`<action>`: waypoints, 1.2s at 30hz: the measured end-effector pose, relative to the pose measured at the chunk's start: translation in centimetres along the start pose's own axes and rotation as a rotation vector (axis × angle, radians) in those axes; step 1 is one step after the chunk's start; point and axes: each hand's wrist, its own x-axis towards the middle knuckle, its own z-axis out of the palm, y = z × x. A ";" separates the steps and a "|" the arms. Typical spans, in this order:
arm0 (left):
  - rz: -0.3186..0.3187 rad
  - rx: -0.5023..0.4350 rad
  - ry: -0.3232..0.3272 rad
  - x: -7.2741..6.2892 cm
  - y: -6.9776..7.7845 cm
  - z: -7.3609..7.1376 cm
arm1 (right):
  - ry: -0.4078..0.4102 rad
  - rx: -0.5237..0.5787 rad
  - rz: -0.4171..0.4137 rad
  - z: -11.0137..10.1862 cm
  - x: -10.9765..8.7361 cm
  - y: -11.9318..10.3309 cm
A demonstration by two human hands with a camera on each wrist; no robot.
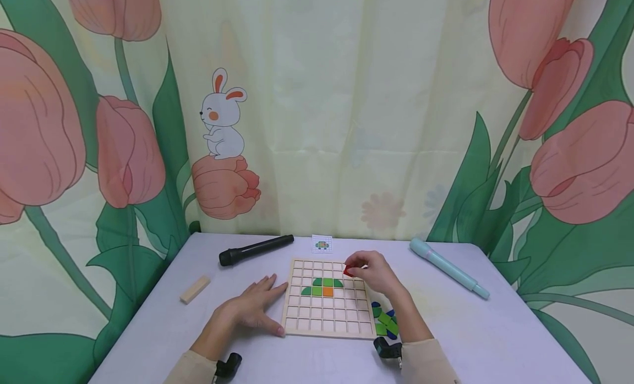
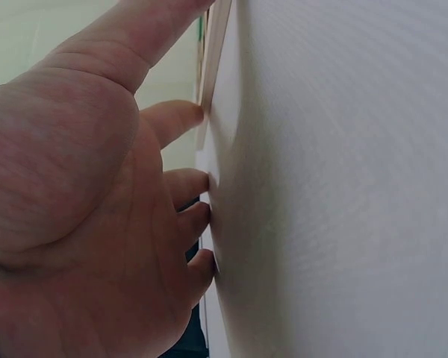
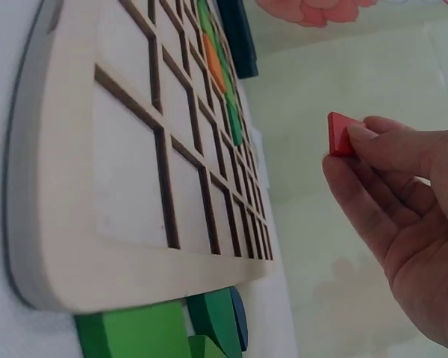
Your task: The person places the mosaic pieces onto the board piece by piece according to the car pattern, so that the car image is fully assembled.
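Observation:
A wooden grid board (image 1: 329, 326) lies at the middle of the table, with several green tiles (image 1: 317, 291) and one orange tile (image 1: 328, 291) set in its cells. Between thumb and fingers my right hand (image 1: 375, 272) pinches a red tile (image 3: 342, 134), held above the board's far right part. My left hand (image 1: 255, 307) rests on the table with fingers spread, its thumb and index fingertip right at the board's left edge. In the left wrist view the palm (image 2: 52, 164) faces the camera and holds nothing.
A pile of green and blue tiles (image 1: 386, 321) lies against the board's right side. Behind the board is a small pattern card (image 1: 322, 244). A black microphone (image 1: 256, 250) and a wooden block (image 1: 195, 289) are at left, a light-blue tube-shaped object (image 1: 448, 267) at right.

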 end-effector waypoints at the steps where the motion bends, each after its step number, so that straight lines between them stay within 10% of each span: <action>1: -0.002 0.001 0.000 0.0 0.0 0.0 | -0.001 -0.001 0.011 0.1 0.0 0.0; 36: 0.003 -0.010 0.008 0.2 -0.2 0.0 | -0.182 -0.124 0.041 3.6 -0.6 -0.1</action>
